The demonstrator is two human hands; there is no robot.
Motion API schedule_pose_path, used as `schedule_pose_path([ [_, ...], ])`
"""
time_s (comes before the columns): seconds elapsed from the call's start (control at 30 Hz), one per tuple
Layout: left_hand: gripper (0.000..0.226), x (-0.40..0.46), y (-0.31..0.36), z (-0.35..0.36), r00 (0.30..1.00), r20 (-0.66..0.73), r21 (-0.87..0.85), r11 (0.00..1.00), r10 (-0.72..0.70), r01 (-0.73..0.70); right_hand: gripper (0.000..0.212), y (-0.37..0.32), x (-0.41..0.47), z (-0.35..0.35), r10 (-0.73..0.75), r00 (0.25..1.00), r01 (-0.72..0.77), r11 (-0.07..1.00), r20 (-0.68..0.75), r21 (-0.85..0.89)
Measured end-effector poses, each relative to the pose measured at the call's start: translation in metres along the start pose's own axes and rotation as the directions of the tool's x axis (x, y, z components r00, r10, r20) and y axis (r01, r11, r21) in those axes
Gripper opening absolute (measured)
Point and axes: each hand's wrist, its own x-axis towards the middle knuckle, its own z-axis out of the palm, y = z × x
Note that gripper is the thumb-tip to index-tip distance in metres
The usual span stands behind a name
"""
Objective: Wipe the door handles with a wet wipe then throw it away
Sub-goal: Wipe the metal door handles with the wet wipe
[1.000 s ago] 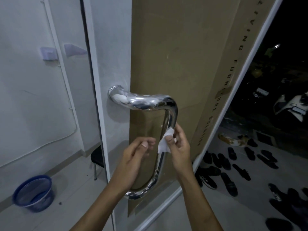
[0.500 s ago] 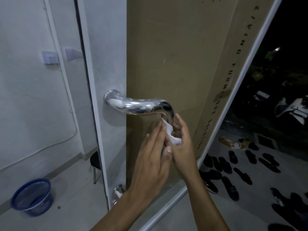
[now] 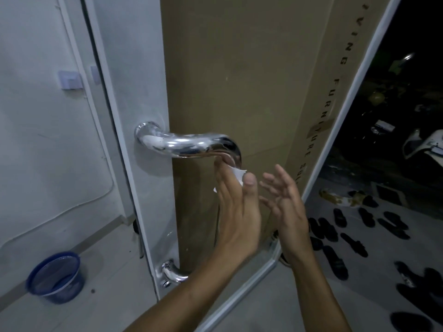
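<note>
the left hand (image 3: pixel 236 212) reaches up from the bottom of the view and pinches the white wet wipe (image 3: pixel 237 174) between thumb and fingers, pressing it against the upright bar of the chrome door handle (image 3: pixel 189 144) just under its upper bend. the wipe sits at the hand's 12 o'clock, mostly hidden behind the fingers, with one corner sticking out by the thumb tip and a small scrap showing at the hand's 10 o'clock. the right hand (image 3: pixel 285 202), at the left hand's 3 o'clock and just apart from it, is released, fingers loosely spread, touching nothing. the handle's lower mount (image 3: pixel 171 271) shows at 7 o'clock from the left hand. behind the handle lies brown cardboard (image 3: pixel 239 80) seen through the door. farther off, a blue bucket (image 3: pixel 56 276) stands on the floor at 8 o'clock, and dark sandals (image 3: pixel 340 218) lie scattered at 3 o'clock.
</note>
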Motion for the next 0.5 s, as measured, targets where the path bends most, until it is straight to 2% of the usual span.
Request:
schedule_pose_path([
  [0.07, 0.107, 0.013, 0.003, -0.011, 0.994, 0.065, -0.142, 0.985, -0.091, 0.1, 0.05, 0.0, -0.002, 0.003, 0.002, 0.999, -0.001, 1.0, -0.036, 0.006],
  [0.1, 0.101, 0.018, 0.008, -0.017, 0.99, 0.107, -0.204, 0.972, -0.095, 0.115, 0.048, 0.0, -0.003, 0.005, -0.006, 0.998, 0.006, 1.0, -0.061, 0.012],
  [0.23, 0.074, 0.026, 0.019, -0.038, 0.979, 0.205, -0.299, 0.953, 0.009, 0.053, 0.044, -0.006, -0.009, 0.015, -0.02, 0.989, 0.026, 0.999, -0.147, 0.037],
  [0.3, 0.074, 0.025, 0.012, -0.044, 0.972, 0.236, -0.259, 0.965, 0.019, 0.044, 0.043, -0.009, -0.012, 0.019, -0.009, 0.987, 0.017, 0.999, -0.162, 0.048],
  [0.37, 0.094, 0.019, 0.005, -0.045, 0.965, 0.262, -0.17, 0.985, 0.008, 0.038, 0.042, -0.009, -0.014, 0.02, -0.007, 0.986, 0.014, 0.999, -0.169, 0.04],
  [0.4, 0.095, 0.016, -0.001, -0.044, 0.97, 0.244, -0.152, 0.988, 0.018, 0.02, 0.042, -0.009, -0.015, 0.021, -0.008, 0.985, 0.014, 0.999, -0.173, 0.034],
  [0.5, 0.076, -0.001, -0.009, -0.041, 0.976, 0.206, -0.17, 0.985, 0.077, -0.042, 0.041, -0.009, -0.019, 0.025, -0.014, 0.98, 0.016, 1.0, -0.2, 0.004],
])
